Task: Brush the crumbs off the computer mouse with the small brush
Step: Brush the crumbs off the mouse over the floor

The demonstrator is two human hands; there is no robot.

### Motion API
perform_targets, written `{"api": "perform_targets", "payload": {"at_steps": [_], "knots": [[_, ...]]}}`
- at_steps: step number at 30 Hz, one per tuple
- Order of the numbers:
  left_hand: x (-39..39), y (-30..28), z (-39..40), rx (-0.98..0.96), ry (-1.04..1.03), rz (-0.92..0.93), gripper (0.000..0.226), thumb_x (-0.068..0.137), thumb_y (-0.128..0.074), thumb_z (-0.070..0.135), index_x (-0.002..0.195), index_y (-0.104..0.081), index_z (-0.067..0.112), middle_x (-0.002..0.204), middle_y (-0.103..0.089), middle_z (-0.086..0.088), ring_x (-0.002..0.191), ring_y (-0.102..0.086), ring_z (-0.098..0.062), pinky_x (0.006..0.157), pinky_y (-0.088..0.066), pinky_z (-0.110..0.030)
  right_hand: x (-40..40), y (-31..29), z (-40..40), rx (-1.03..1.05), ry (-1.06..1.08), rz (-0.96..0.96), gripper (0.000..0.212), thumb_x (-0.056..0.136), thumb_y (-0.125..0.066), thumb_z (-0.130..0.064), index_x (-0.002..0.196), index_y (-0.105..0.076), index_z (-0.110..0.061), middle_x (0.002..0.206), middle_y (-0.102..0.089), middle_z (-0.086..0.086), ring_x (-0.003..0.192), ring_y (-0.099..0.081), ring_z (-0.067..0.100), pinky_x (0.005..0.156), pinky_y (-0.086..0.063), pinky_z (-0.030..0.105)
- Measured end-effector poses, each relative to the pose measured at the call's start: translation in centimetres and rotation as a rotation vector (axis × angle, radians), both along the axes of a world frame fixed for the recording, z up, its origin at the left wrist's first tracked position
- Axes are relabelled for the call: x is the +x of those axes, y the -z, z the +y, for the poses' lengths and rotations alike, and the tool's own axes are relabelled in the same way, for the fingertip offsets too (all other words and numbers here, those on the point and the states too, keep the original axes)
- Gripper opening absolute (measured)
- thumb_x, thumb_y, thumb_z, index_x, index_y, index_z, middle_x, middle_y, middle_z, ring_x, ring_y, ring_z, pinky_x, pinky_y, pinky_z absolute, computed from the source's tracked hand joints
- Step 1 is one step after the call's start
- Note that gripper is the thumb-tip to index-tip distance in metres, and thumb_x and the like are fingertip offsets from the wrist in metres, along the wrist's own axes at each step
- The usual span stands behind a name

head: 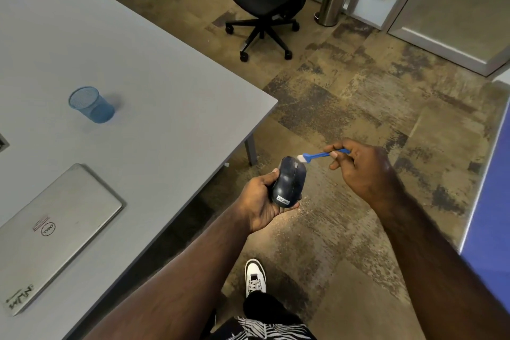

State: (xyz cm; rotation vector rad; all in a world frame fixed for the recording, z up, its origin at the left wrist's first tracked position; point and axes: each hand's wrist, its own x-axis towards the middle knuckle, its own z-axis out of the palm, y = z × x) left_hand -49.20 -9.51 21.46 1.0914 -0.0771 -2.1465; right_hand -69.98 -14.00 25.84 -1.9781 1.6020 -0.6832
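A dark blue computer mouse [289, 182] with a white label near its rear rests upright in my left hand [259, 201], held over the floor just off the table's corner. My right hand [364, 171] pinches the blue handle of a small brush [317, 155]. The brush's white bristles touch the front right edge of the mouse, near the scroll wheel. Fine pale specks lie scattered on the floor below the mouse.
A grey table [143, 107] fills the left, carrying a closed silver laptop [52, 232] and a blue mesh pen cup [92, 104]. A black office chair [265, 0] and a steel pedal bin [335, 0] stand farther back. A blue surface [491, 193] runs along the right edge.
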Motion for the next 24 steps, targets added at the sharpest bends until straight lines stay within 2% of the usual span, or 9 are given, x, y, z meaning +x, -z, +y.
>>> {"api": "perform_targets", "payload": {"at_steps": [5, 8, 13, 17, 19, 21, 24], "knots": [[-0.05, -0.07, 0.02, -0.027, 0.001, -0.032, 0.039, 0.101, -0.031, 0.03, 0.126, -0.051, 0.009, 0.116, -0.056, -0.022, 0.087, -0.06, -0.032, 0.071, -0.05, -0.037, 0.18, -0.46, 0.1, 0.06, -0.094, -0.083, 0.021, 0.091, -0.065, -0.006, 0.092, -0.073, -0.026, 0.061, -0.071, -0.01, 0.04, -0.053, -0.012, 0.037, -0.031, 0.002], [-0.09, -0.21, 0.06, -0.023, -0.012, -0.007, 0.036, 0.101, -0.031, 0.03, 0.123, -0.052, 0.01, 0.12, -0.054, -0.023, 0.088, -0.059, -0.033, 0.073, -0.048, -0.039, 0.34, -0.51, -0.26, 0.016, 0.004, 0.007, 0.017, 0.093, -0.063, -0.011, 0.097, -0.073, -0.025, 0.065, -0.069, -0.01, 0.048, -0.055, -0.015, 0.039, -0.035, 0.004], [0.08, -0.15, -0.01, -0.029, -0.018, -0.017, 0.039, 0.101, -0.03, 0.031, 0.122, -0.054, 0.008, 0.119, -0.054, -0.024, 0.087, -0.06, -0.033, 0.067, -0.054, -0.036, 0.31, -0.83, 0.06, 0.019, -0.101, -0.06, 0.024, 0.09, -0.067, -0.005, 0.09, -0.072, -0.029, 0.061, -0.07, -0.012, 0.051, -0.06, -0.013, 0.045, -0.038, 0.001], [0.44, 0.03, 0.09, -0.017, -0.036, 0.004, 0.042, 0.101, -0.029, 0.03, 0.128, -0.051, 0.006, 0.123, -0.054, -0.026, 0.09, -0.06, -0.034, 0.068, -0.055, -0.037, 0.31, -0.81, 0.02, -0.021, 0.0, -0.005, 0.018, 0.091, -0.065, -0.008, 0.094, -0.073, -0.024, 0.062, -0.068, -0.013, 0.05, -0.057, -0.015, 0.04, -0.035, 0.002], [0.41, 0.03, -0.01, -0.023, -0.045, 0.016, 0.044, 0.101, -0.028, 0.031, 0.125, -0.054, 0.004, 0.118, -0.057, -0.027, 0.089, -0.061, -0.034, 0.068, -0.056, -0.037, 0.28, -0.67, 0.31, -0.01, -0.054, -0.066, 0.021, 0.09, -0.067, -0.006, 0.092, -0.073, -0.026, 0.061, -0.069, -0.011, 0.05, -0.061, -0.01, 0.042, -0.042, 0.007], [0.42, 0.09, -0.03, -0.021, -0.055, 0.039, 0.046, 0.101, -0.027, 0.033, 0.121, -0.056, 0.003, 0.112, -0.06, -0.026, 0.087, -0.061, -0.035, 0.067, -0.057, -0.037, 0.28, -0.66, 0.56, 0.003, -0.092, -0.107, 0.026, 0.089, -0.067, -0.005, 0.089, -0.071, -0.031, 0.063, -0.071, -0.01, 0.055, -0.066, -0.005, 0.048, -0.053, 0.019], [0.46, 0.26, 0.01, -0.015, -0.058, 0.097, 0.053, 0.101, -0.025, 0.034, 0.129, -0.052, -0.002, 0.111, -0.061, -0.026, 0.087, -0.061, -0.034, 0.069, -0.057, -0.037, 0.37, -0.81, 0.33, -0.053, 0.002, -0.093, 0.027, 0.091, -0.065, -0.007, 0.091, -0.067, -0.034, 0.063, -0.069, -0.013, 0.057, -0.064, -0.011, 0.045, -0.043, 0.006]]}}
